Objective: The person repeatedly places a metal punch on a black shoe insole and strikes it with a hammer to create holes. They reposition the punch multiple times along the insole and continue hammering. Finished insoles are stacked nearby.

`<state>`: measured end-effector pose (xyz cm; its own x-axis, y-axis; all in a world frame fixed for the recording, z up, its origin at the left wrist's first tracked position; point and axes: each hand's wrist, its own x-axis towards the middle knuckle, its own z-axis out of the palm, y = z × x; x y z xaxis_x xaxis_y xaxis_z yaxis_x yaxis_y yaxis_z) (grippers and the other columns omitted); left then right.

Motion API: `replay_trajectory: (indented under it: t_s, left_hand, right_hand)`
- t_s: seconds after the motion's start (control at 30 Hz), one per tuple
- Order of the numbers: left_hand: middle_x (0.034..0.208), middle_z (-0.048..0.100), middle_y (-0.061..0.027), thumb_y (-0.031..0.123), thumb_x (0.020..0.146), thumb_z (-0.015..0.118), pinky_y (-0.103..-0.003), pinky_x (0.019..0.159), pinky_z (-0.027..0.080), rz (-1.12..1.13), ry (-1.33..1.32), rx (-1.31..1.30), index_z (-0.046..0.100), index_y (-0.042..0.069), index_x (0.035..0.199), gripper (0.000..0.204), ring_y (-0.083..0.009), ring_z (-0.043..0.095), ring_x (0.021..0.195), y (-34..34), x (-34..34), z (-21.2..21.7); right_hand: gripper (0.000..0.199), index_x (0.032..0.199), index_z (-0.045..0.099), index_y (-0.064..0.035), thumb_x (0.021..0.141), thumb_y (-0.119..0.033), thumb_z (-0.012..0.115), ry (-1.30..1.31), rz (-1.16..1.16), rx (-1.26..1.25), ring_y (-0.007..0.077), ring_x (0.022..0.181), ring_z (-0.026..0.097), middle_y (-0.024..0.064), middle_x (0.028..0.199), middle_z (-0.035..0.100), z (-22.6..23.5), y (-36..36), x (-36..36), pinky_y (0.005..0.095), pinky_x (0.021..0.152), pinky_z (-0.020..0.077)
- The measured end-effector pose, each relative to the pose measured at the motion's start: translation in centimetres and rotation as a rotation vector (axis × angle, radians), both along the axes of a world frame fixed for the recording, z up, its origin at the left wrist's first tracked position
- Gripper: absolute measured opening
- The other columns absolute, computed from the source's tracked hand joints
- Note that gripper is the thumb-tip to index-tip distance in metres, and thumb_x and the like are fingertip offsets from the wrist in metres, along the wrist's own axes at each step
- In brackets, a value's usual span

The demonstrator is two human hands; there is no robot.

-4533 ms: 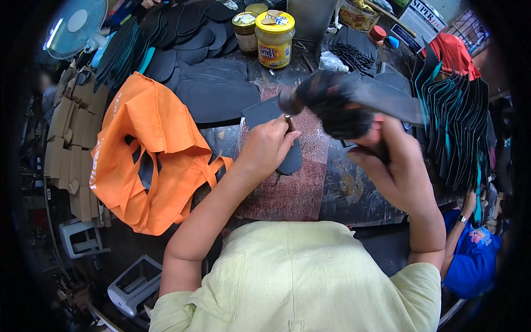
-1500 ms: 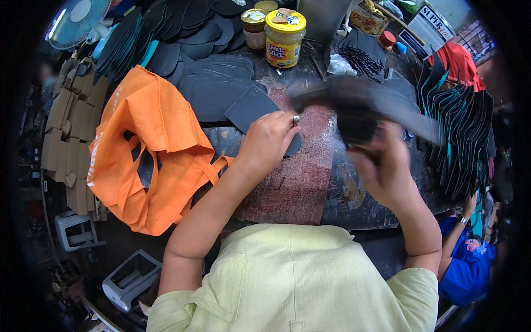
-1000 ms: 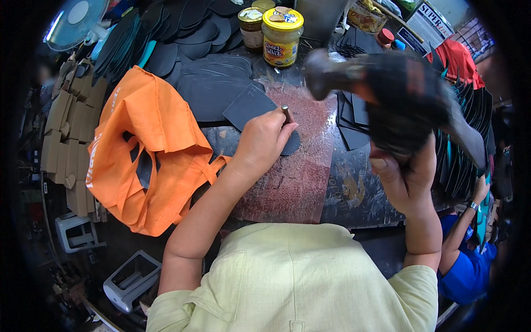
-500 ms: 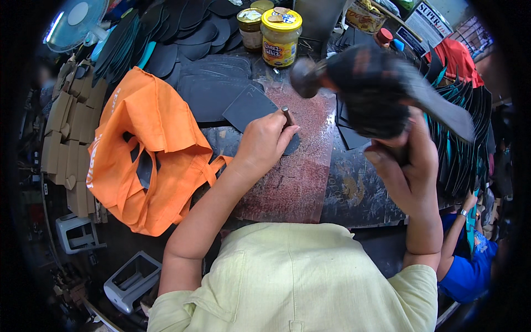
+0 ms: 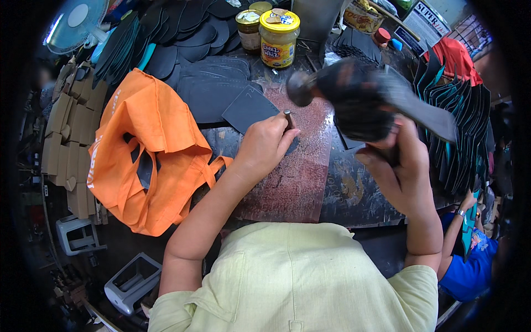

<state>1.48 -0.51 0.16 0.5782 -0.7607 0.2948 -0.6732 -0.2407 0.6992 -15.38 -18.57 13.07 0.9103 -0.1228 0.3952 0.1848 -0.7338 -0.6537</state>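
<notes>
My left hand (image 5: pixel 263 144) is closed around a short metal punch (image 5: pixel 287 116), its top end standing above my fingers. Beneath that hand a dark flat piece lies on the worn reddish mat (image 5: pixel 293 193), mostly covered by my fingers. A black rectangular sheet (image 5: pixel 248 108) reaches out past my knuckles. In my right hand (image 5: pixel 406 171) is a hammer (image 5: pixel 359 102), raised above the bench. Its middle is wrapped in black, with a round face toward the punch and a broad flat end on the other side. Motion blurs the hammer.
An orange cloth bag (image 5: pixel 146 182) sits at the left. Stacks of black cut pieces (image 5: pixel 204 91) and two jars (image 5: pixel 278 44) stand behind. Black and teal strips (image 5: pixel 453 122) hang at the right, where a person in blue (image 5: pixel 470 271) works. Grey stools (image 5: pixel 133 282) are at lower left.
My right hand and the hammer have shifted a little to the left. My left hand keeps the punch in nearly the same spot.
</notes>
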Motion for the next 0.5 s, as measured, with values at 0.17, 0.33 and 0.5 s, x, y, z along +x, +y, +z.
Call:
replay_trajectory:
  t_s: [0.17, 0.33, 0.5]
  left_hand:
    - [0.086, 0.068, -0.0224, 0.019, 0.097, 0.07, -0.05, 0.074, 0.054, -0.047, -0.171, -0.021, 0.066, -0.002, 0.095, 0.022, -0.0432, 0.068, 0.081, 0.2, -0.4, 0.0]
    - [0.087, 0.069, -0.0209, 0.02, 0.097, 0.07, -0.048, 0.073, 0.054, -0.018, -0.107, 0.032, 0.067, -0.002, 0.095, 0.023, -0.0419, 0.068, 0.081, 0.5, -0.7, 0.0]
    - [0.087, 0.069, -0.0201, 0.019, 0.097, 0.07, -0.048, 0.073, 0.054, -0.027, -0.064, 0.015, 0.067, -0.002, 0.094, 0.022, -0.0409, 0.068, 0.08, 0.5, -0.4, -0.1]
  right_hand:
    - [0.048, 0.125, 0.052, 0.0, 0.088, -0.01, 0.08, 0.226, -0.039, -0.03, 0.0449, 0.094, 0.069, 0.0226, 0.101, 0.069, -1.6, 0.9, 0.5, 0.0465, 0.079, 0.0548]
    - [0.044, 0.124, 0.055, -0.0023, 0.088, -0.009, 0.079, 0.326, 0.008, -0.156, 0.0462, 0.094, 0.068, 0.0204, 0.099, 0.069, 0.0, 0.1, -0.2, 0.0473, 0.078, 0.0548]
    - [0.055, 0.127, 0.054, 0.0024, 0.083, -0.008, 0.084, -0.07, 0.015, 0.049, 0.0397, 0.087, 0.07, 0.0187, 0.097, 0.07, -0.4, 0.3, -0.5, 0.0411, 0.078, 0.055]
